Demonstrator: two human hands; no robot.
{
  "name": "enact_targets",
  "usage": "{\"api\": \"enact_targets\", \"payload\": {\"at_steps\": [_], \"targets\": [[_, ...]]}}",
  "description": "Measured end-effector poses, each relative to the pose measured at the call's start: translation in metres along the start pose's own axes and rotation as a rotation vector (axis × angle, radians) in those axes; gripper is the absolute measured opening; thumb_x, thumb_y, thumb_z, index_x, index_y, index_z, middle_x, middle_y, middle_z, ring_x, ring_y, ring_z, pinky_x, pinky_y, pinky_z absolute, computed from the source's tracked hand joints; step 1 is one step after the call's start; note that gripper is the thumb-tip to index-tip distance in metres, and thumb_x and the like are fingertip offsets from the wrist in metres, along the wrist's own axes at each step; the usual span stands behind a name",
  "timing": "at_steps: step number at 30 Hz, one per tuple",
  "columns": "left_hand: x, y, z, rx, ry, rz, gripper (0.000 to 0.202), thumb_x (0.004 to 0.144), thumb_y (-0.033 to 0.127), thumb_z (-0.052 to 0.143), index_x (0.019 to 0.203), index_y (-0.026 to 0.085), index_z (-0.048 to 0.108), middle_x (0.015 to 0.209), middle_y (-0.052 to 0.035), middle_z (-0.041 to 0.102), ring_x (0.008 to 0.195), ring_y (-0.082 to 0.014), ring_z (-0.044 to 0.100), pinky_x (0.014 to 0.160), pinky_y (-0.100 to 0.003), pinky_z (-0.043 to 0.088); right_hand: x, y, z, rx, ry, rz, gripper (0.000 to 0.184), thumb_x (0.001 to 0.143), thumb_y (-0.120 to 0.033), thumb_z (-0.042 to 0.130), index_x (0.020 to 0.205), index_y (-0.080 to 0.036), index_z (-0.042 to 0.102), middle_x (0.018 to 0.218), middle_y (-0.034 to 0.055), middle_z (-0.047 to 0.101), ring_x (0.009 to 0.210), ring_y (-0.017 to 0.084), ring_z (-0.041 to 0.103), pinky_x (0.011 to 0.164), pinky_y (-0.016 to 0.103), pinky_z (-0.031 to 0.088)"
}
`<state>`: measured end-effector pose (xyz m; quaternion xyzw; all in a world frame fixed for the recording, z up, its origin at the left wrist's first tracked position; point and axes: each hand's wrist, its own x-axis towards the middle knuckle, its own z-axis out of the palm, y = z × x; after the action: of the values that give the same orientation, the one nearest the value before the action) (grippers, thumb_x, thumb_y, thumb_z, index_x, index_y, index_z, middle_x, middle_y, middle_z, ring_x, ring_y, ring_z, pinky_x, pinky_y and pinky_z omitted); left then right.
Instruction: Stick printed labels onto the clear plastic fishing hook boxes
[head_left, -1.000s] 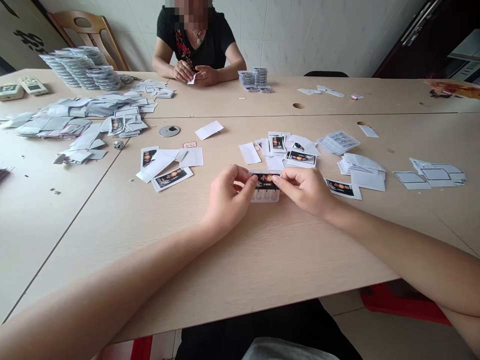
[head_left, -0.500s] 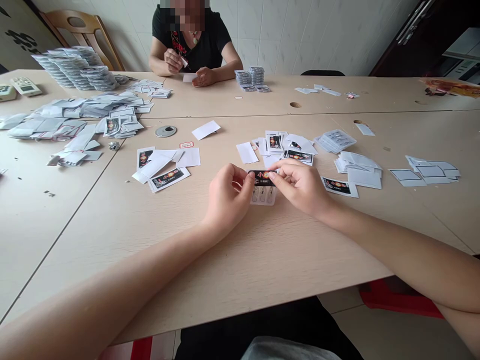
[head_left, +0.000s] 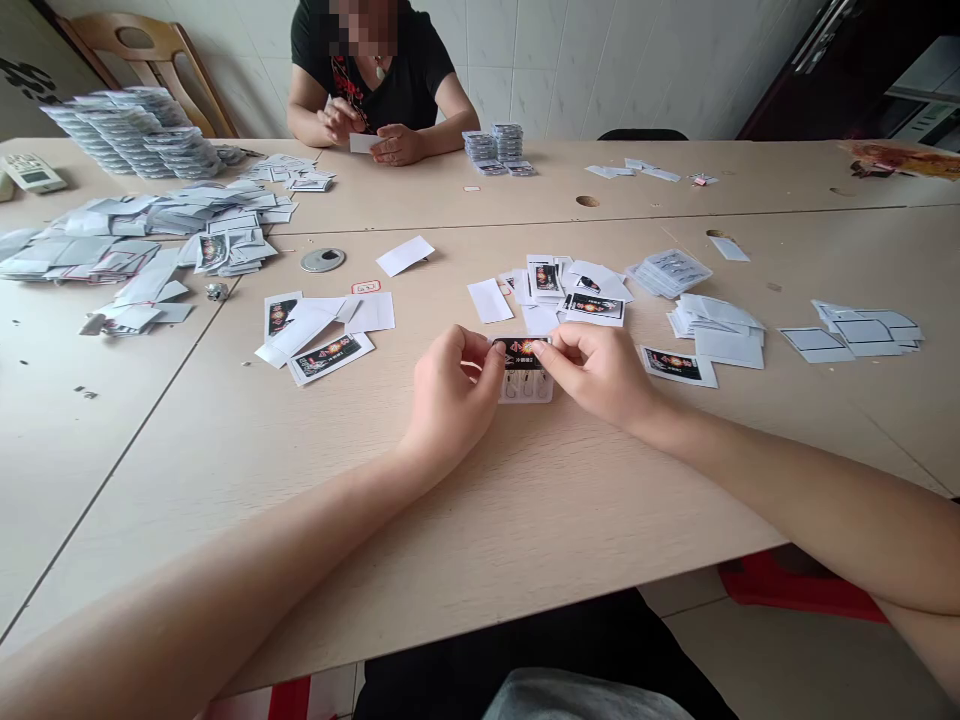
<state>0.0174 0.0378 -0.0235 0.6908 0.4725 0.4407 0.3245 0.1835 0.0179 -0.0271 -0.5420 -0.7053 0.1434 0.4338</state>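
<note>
1. Here we are, with our left grip and right grip closed in a tight pinch, both clamped on the black printed band across the top of a clear pack of hooks.
2. The pack sits between the two grips, low over the desk. We can't tell if it's touching.
3. At twelve o'clock from the pack, just beyond our fingers, lies a loose heap of printed cards. At three o'clock, there's a single printed card.
4. Far off at ten o'clock rise tall stacks of packs.
5. Across the desk at twelve o'clock, a co-worker's hands are at a white slip.
6. Compared with half a second ago, our pinch looks the same, while the whole scene has slid slightly left and up. The co-worker's raised hand has dropped lower!
</note>
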Motion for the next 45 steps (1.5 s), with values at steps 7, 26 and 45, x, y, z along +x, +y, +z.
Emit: {"api": "enact_targets", "payload": {"at_steps": [7, 26, 45], "targets": [[0.0006, -0.0015, 0.0016, 0.020, 0.003, 0.005, 0.016, 0.081, 0.026, 0.057, 0.069, 0.018, 0.049, 0.073, -0.0007, 0.059, 0.064, -0.0111, 0.055, 0.058, -0.024, 0.046, 0.0000, -0.0002, 0.0016, 0.002, 0.015, -0.010, 0.034, 0.083, -0.022, 0.054, 0.055, -0.019, 0.034, 0.052, -0.0039, 0.036, 0.050, 0.008, 0.033, 0.048, 0.026, 0.026], [0.0023, 0.0006, 0.0021, 0.034, 0.010, -0.023, 0.016, 0.079, 0.023, 0.057, 0.067, 0.017, 0.049, 0.069, 0.0001, 0.059, 0.062, -0.0107, 0.055, 0.059, -0.024, 0.045, -0.0004, 0.0024, 0.0036, 0.050, 0.009, -0.041, 0.034, 0.083, -0.017, 0.053, 0.057, -0.019, 0.032, 0.053, -0.0047, 0.033, 0.050, 0.008, 0.031, 0.048, 0.025, 0.025], [0.0029, -0.0008, 0.0024, 0.076, 0.018, -0.026, 0.016, 0.080, 0.026, 0.057, 0.067, 0.017, 0.050, 0.067, 0.0011, 0.058, 0.059, -0.0101, 0.053, 0.056, -0.024, 0.041, -0.0001, 0.0016, 0.0044, 0.052, 0.016, -0.025, 0.034, 0.083, -0.017, 0.053, 0.056, -0.018, 0.032, 0.052, -0.0053, 0.032, 0.050, 0.008, 0.030, 0.047, 0.025, 0.025]]}}
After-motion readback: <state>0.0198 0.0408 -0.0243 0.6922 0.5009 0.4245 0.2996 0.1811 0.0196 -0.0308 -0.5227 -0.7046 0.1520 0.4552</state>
